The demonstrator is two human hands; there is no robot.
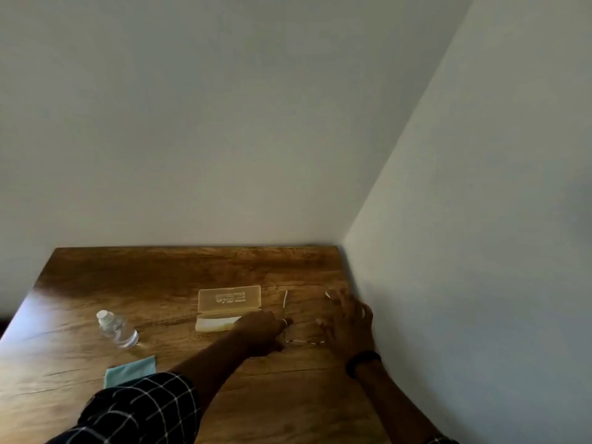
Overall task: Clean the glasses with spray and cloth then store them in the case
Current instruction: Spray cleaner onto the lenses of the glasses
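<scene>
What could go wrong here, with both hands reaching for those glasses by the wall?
The glasses are thin and pale against the table, with temples spread. The left hand and right hand close in from both sides, so a clumsy pinch might bend the frame or smear a lens. The open case lies right beside the left hand and could get knocked. The bottle stands near the left forearm's path to the cloth; it may tip.

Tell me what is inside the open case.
The case shows only a pale lining in its tray; the left hand covers its right end, so that part stays hidden.
</scene>
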